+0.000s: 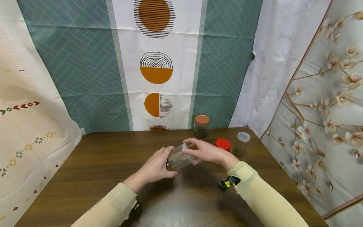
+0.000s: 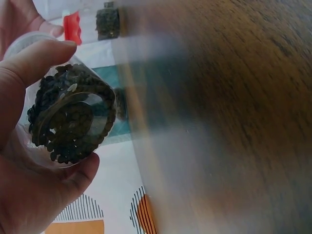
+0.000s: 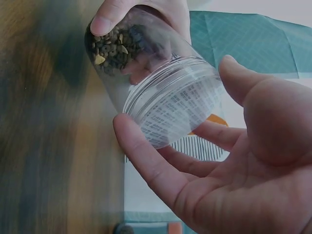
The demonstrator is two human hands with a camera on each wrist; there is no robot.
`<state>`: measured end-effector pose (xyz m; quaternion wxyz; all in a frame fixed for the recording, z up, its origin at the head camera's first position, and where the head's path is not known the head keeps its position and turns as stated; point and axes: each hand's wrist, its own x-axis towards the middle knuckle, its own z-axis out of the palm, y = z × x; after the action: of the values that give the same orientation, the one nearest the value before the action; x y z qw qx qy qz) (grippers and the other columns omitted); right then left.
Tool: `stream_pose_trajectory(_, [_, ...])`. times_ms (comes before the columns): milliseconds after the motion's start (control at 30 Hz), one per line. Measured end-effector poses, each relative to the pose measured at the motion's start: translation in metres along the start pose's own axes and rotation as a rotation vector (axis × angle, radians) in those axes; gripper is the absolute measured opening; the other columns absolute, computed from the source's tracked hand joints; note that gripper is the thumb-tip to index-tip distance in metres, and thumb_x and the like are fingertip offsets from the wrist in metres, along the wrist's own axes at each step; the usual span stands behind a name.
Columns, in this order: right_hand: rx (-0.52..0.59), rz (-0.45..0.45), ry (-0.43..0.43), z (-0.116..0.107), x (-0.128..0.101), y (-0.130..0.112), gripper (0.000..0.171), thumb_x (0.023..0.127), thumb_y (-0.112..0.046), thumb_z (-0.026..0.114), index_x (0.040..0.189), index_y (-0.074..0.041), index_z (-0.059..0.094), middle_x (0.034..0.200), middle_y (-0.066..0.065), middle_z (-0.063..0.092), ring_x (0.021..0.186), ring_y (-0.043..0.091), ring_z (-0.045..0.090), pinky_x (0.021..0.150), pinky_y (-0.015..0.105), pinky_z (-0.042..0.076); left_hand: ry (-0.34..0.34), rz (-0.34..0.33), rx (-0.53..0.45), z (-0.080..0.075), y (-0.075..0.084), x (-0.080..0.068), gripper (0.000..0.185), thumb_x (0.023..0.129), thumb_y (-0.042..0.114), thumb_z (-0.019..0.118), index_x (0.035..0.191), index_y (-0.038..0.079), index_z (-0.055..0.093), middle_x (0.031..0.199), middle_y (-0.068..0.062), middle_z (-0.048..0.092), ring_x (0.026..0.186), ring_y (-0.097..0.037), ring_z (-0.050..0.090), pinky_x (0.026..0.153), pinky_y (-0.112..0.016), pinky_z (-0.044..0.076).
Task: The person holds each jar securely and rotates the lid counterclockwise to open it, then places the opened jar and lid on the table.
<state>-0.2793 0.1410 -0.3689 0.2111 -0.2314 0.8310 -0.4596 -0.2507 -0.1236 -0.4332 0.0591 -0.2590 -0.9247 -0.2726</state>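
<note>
Right now, centre of the head view:
Jar: clear plastic jar (image 1: 179, 157) with dark seeds in its base, tipped on its side above the brown wooden table (image 1: 93, 164), seemingly so the mouth faces the right hand
Left hand: left hand (image 1: 155, 167) curled around the jar's base, carrying its weight
Right hand: right hand (image 1: 206, 152) with fingers spread loosely at the threaded mouth, touching the rim
Lower right of centre: red round lid (image 1: 222, 144), lidless small clear jar (image 1: 241, 144), brown-lidded glass jar (image 1: 201, 125)
</note>
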Motion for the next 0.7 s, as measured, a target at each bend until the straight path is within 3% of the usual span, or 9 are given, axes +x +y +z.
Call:
stream_pose_trajectory(233, [-0.071,-0.053,0.009,-0.0010,0.0003,0.0022,0.064,0.107,-0.042,0.075,0.162,-0.022,0.049,0.146,0.015,0.060,0.098,0.028,0.073,0.089,0.042,0.062,0.004,-0.002,0.004,0.0010,-0.0007,0.0007,0.094,0.077,0.031,0.103,0.151,0.008,0.050,0.123,-0.009,0.063,0.105,-0.024,0.059,0.085,-0.046,0.056])
stream_pose_trajectory(467, [-0.079,-0.112,-0.013,-0.0041,-0.0014,0.0059,0.064,0.107,-0.036,0.076,0.163,-0.021,0.048,0.149,0.013,0.058,0.127,0.034,0.066,0.093,0.046,0.063,0.001,-0.003,0.008,0.0013,-0.0008,0.0017,0.095,0.076,0.032,0.104,0.151,0.009,0.051,0.125,-0.010,0.063,0.107,-0.025,0.059,0.085,-0.047,0.056])
stream_pose_trajectory(700, [-0.158,-0.167,0.002,-0.0071,-0.0037,0.0066,0.065,0.105,-0.037,0.079,0.162,-0.025,0.050,0.148,0.006,0.057,0.135,0.031,0.059,0.098,0.043,0.059,-0.003,0.011,-0.002,0.0011,-0.0020,0.0019,0.093,0.078,0.032,0.102,0.151,0.009,0.050,0.126,-0.011,0.063,0.107,-0.025,0.059,0.087,-0.046,0.056])
